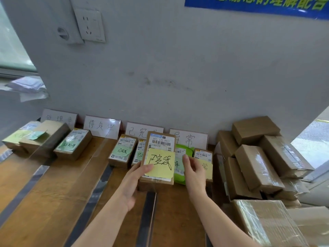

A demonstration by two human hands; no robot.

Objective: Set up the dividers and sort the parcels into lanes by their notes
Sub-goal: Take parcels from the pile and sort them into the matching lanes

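Holding a brown cardboard parcel (161,142) up over the wooden table (53,184), the person's left hand (134,183) has its grip pinching the box. The thumb presses on the left edge of the yellow sticky note (160,163) stuck to its front, and the fingers are hidden beneath. The right hand (195,171) hovers just beside the parcel's right edge, grip spread and fingers straight, over a green plastic pouch (179,177); whether it touches the box I cannot tell. White handwritten lane signs (102,127) lean against the wall, and the parcel is in front of the third and fourth. Clear dividers on dark bases (147,211) run out from the wall. Taped brown boxes (258,166) are heaped at the right end.
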